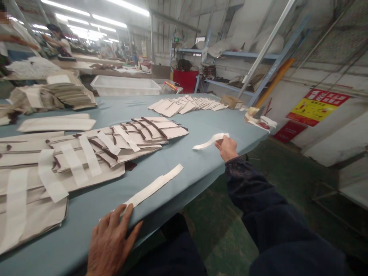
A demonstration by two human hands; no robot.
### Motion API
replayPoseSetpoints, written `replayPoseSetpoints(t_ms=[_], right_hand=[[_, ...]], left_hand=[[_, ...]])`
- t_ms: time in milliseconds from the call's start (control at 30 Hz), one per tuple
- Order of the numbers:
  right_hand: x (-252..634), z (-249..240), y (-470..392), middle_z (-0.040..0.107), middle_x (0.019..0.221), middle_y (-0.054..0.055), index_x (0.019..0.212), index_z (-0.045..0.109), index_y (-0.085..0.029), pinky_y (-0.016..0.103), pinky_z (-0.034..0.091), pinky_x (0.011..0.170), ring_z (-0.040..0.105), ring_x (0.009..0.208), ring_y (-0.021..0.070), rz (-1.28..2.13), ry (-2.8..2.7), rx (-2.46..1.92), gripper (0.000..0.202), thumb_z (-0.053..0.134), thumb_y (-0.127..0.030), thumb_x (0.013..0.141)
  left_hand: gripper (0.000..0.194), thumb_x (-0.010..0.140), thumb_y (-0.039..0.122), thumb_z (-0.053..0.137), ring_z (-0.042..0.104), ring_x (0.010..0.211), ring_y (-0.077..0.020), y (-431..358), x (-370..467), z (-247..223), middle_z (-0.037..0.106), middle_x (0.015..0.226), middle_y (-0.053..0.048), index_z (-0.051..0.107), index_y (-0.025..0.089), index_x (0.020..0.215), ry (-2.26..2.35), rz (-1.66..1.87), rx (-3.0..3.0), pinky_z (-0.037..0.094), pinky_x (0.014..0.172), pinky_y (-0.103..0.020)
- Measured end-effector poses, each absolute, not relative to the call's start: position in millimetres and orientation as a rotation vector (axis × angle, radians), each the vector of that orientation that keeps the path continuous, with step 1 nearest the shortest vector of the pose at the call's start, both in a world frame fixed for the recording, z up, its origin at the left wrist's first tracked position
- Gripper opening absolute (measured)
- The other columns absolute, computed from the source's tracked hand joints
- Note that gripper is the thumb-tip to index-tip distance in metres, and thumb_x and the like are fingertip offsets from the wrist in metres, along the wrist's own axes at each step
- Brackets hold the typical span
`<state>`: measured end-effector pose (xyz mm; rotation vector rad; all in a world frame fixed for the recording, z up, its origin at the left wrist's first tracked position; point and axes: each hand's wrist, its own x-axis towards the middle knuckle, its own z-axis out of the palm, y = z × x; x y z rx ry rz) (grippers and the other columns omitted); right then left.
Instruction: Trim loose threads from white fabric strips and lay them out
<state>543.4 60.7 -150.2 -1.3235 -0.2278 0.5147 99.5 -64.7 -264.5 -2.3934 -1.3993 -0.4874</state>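
Observation:
My left hand (113,239) lies flat near the table's front edge, its fingertips on the near end of a long cream fabric strip (156,186). The thumb is spread away from the fingers. Farther right, my right hand (227,147) pinches one end of a short white strip (208,143), whose other end curves left just over or on the blue tabletop. To the left, overlapping beige fabric pieces (112,170) with dark brown edging lie in a row, with several pale strips (90,155) across them.
The blue-covered table (172,157) holds a fanned row of cream pieces (186,105), a white plastic bin (126,85) and stacked fabric (71,94) at the back. A cardboard box (231,102) sits near the right edge. Other people stand at far left.

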Motion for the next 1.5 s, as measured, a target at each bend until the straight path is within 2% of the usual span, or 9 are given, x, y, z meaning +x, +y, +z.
replayPoseSetpoints(t_ms=[167,300,367,500,633,767,900,967,1500], right_hand=[[531.3,-113.2,14.8,0.062,0.069,-0.002,0.082,0.057,-0.017,0.013,0.045,0.044,0.057,0.056,0.0077,0.562,-0.464,-1.317,0.017,0.056,-0.025,0.097],[477.0,-108.0,-42.3,0.063,0.063,0.001,0.079,0.065,-0.013,0.015,0.044,0.04,0.058,0.055,0.0112,0.735,-0.686,-1.332,0.029,0.077,-0.039,0.08],[442.8,-115.6,-71.8,0.062,0.063,0.001,0.078,0.067,-0.013,0.016,0.044,0.041,0.057,0.055,0.0112,0.861,-0.84,-1.329,0.039,0.078,-0.05,0.076],[375.4,-139.2,-117.8,0.059,0.064,0.0,0.077,0.064,-0.014,0.017,0.041,0.043,0.05,0.051,0.0082,1.126,-1.012,-1.322,0.052,0.073,-0.065,0.077],[319.6,-156.7,-141.9,0.052,0.06,-0.004,0.076,0.06,-0.016,0.018,0.035,0.043,0.042,0.048,0.0065,1.293,-1.074,-1.28,0.055,0.071,-0.07,0.078],[278.6,-167.2,-155.3,0.048,0.06,-0.005,0.076,0.059,-0.016,0.02,0.031,0.045,0.038,0.05,0.0068,1.378,-1.11,-1.237,0.057,0.071,-0.072,0.078],[251.8,-176.1,-164.5,0.053,0.062,-0.003,0.076,0.061,-0.015,0.021,0.032,0.048,0.04,0.051,0.0071,1.482,-1.137,-1.224,0.058,0.071,-0.072,0.079],[243.3,-180.0,-167.1,0.055,0.061,-0.002,0.074,0.062,-0.015,0.02,0.034,0.048,0.042,0.051,0.0071,1.563,-1.169,-1.226,0.058,0.069,-0.072,0.08],[229.3,-180.8,-163.9,0.073,0.078,0.005,0.081,0.073,-0.014,0.016,0.048,0.049,0.057,0.057,0.0084,1.936,-1.269,-1.092,0.034,0.065,-0.046,0.087]], left_hand=[[0.046,0.102,0.046,0.045,0.06,0.103,-0.0393,-64.4,100.2,-262.3,0.065,0.128,-0.018,0.051,0.017,0.137,-1.401,-0.588,-2.411,0.047,0.079,-0.049],[0.046,0.103,0.047,0.042,0.061,0.112,-0.0382,-60.2,95.6,-260.1,0.062,0.13,-0.02,0.053,0.016,0.135,-1.502,-1.013,-2.435,0.05,0.092,-0.052],[0.047,0.101,0.052,0.045,0.061,0.116,-0.0379,-64.5,95.8,-250.9,0.064,0.126,-0.019,0.058,0.016,0.129,-1.659,-1.261,-2.426,0.048,0.099,-0.053],[0.048,0.093,0.06,0.056,0.068,0.096,-0.0294,-94.7,107.5,-209.0,0.071,0.104,-0.007,0.064,0.024,0.124,-2.142,-1.565,-2.576,0.052,0.084,-0.042],[0.05,0.089,0.06,0.061,0.061,0.072,-0.0212,-125.6,123.6,-167.9,0.066,0.079,-0.001,0.066,0.021,0.12,-2.274,-1.836,-2.715,0.049,0.07,-0.033],[0.056,0.087,0.064,0.062,0.05,0.056,-0.0158,-140.6,120.1,-160.9,0.061,0.069,0.001,0.066,0.017,0.117,-2.451,-1.997,-2.918,0.041,0.053,-0.027],[0.048,0.085,0.066,0.064,0.047,0.054,-0.0134,-149.1,98.3,-170.2,0.055,0.06,0.003,0.063,0.018,0.08,-2.518,-2.138,-2.881,0.04,0.051,-0.024],[0.049,0.084,0.065,0.066,0.047,0.054,-0.0131,-152.5,86.4,-173.3,0.055,0.059,0.003,0.059,0.019,0.072,-2.565,-2.152,-2.853,0.04,0.051,-0.024],[0.044,0.091,0.06,0.062,0.045,0.056,-0.0115,-161.5,42.3,-198.8,0.059,0.06,0.003,0.056,0.019,0.077,-2.752,-2.33,-2.972,0.035,0.055,-0.023]])
